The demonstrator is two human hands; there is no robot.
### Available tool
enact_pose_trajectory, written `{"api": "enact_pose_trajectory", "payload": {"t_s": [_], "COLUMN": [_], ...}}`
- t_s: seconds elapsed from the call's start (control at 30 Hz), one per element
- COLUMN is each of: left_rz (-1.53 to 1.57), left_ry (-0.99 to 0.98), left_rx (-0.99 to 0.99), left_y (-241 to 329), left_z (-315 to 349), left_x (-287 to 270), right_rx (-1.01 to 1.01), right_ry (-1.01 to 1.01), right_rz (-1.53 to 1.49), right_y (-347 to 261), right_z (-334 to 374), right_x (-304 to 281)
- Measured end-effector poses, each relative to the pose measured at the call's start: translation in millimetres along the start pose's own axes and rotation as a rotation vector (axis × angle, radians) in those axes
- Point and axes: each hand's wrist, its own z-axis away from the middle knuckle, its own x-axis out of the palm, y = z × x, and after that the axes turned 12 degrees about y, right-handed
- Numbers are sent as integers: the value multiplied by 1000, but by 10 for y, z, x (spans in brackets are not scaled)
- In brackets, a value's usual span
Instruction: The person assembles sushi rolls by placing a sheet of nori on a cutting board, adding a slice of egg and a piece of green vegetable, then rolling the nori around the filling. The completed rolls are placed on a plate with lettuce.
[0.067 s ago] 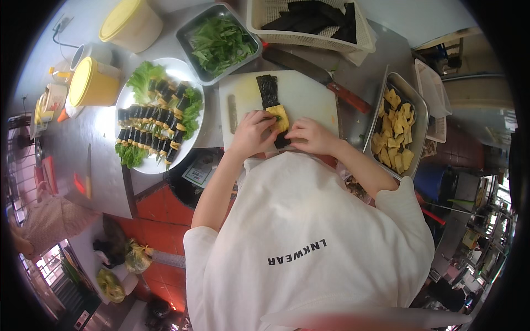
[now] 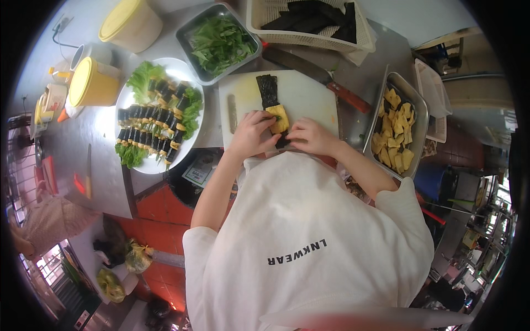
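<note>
1. Black strip [image 2: 268,91] lies on the white cutting board [image 2: 317,99], a yellow piece [image 2: 282,122] on top.
2. Left hand [image 2: 252,133]: fingers touch the yellow piece's left side; whether its grip is clenched, I cannot tell.
3. Right hand [image 2: 312,136]: fingers bent at the strip's near end, grip likewise unclear.

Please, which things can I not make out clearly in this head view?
All in head view:
Black strip: partly covered by the yellow piece and left hand.
White basket: far part cut off by the upper edge.
Background clutter, far right: too small and blurred.
</note>
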Motion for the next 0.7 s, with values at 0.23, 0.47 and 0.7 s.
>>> {"api": "enact_pose_trajectory", "payload": {"t_s": [0.23,0.47,0.7], "left_rz": [-93,-53,-86], "left_ry": [-86,-42,109], "left_rx": [-26,-50,-128], "left_y": [19,82,-52], "left_z": [81,11,-3], "left_x": [-34,-54,169], "right_rx": [192,86,150], "right_ry": [179,389,365], "right_rz": [-143,4,14], "right_y": [-45,-39,46], "right_z": [-48,-267,-278], "right_x": [136,253,337]}}
